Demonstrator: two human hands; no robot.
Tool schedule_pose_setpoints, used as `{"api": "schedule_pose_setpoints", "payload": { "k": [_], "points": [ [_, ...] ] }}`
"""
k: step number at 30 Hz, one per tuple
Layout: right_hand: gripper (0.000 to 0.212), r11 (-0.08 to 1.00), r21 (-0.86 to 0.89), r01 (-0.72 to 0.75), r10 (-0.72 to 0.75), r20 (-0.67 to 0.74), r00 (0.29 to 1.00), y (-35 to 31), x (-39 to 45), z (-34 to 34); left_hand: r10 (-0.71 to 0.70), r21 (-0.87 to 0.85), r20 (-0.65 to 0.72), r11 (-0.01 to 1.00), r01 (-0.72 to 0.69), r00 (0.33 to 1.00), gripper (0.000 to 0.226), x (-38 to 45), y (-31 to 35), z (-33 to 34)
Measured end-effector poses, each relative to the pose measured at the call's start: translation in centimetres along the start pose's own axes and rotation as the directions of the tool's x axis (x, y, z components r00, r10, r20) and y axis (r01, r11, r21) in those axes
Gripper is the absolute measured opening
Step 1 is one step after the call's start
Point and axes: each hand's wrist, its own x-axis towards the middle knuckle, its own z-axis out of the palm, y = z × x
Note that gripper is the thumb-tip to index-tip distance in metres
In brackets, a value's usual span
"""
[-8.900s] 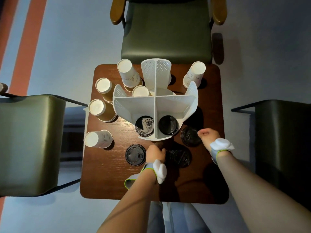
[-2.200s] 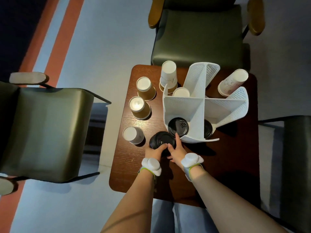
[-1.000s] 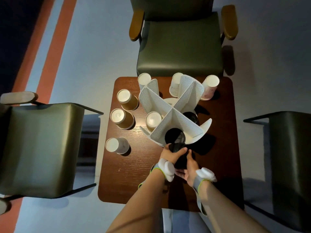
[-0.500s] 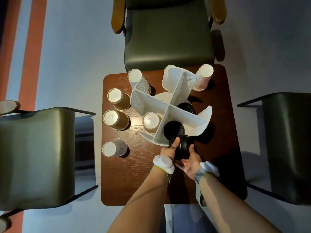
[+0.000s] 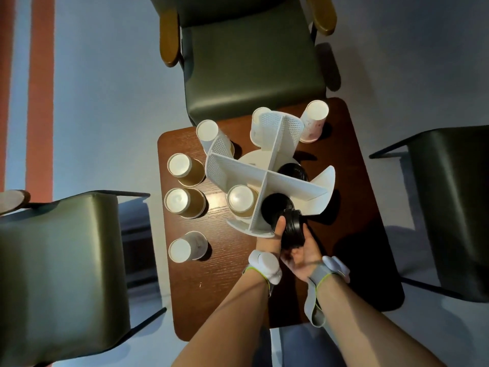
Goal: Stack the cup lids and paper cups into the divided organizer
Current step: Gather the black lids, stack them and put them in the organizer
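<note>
White mesh organizer (image 5: 267, 165): near slot has black lids (image 5: 275, 207), left one a cup (image 5: 240, 198). Both hands, left hand (image 5: 270, 241) and right hand (image 5: 301, 254), grip a lid stack (image 5: 292, 229).

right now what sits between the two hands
In the head view, a stack of black plastic cup lids held on edge between the left hand and right hand.

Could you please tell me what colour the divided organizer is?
White, with perforated walls; the head view shows it.

Left hand (image 5: 272, 237): gripped stack of black lids (image 5: 292, 229)
Right hand (image 5: 303, 254): cradled it beneath
Organizer (image 5: 267, 176): held one cup (image 5: 240, 201)
</note>
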Motion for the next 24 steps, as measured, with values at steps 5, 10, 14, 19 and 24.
{"api": "schedule_pose_setpoints", "payload": {
  "k": [5, 10, 14, 19, 24],
  "points": [
    [0.058, 0.997, 0.079, 0.015, -0.018, 0.039, 0.999, 0.7, -0.8, 1.6, 0.153, 0.167, -0.129, 0.977, -0.131, 0.980, 0.058, 0.1, 0.3, -0.4],
    [0.061, 0.990, 0.140, 0.020, -0.026, 0.043, 0.999, 0.8, -0.2, 1.7, 0.142, 0.286, -0.162, 0.954, -0.092, 0.976, 0.072, 0.5, 0.3, -1.3],
    [0.059, 0.991, 0.130, 0.015, -0.024, 0.067, 0.997, 0.5, -0.3, 2.2, 0.226, 0.363, -0.196, 0.921, -0.144, 0.954, 0.085, 0.0, 0.9, -2.2],
    [0.053, 0.984, 0.167, 0.056, -0.065, 0.047, 0.997, 0.3, -0.2, 3.3, 0.344, 0.439, -0.159, 0.864, -0.246, 0.925, 0.098, -0.5, 0.9, -3.6],
    [0.057, 0.968, 0.203, 0.148, -0.148, -0.017, 0.989, 0.3, 0.8, 3.7, 0.392, 0.418, -0.195, 0.862, -0.286, 0.899, 0.105, -1.1, 0.0, -4.2]
  ]
}}
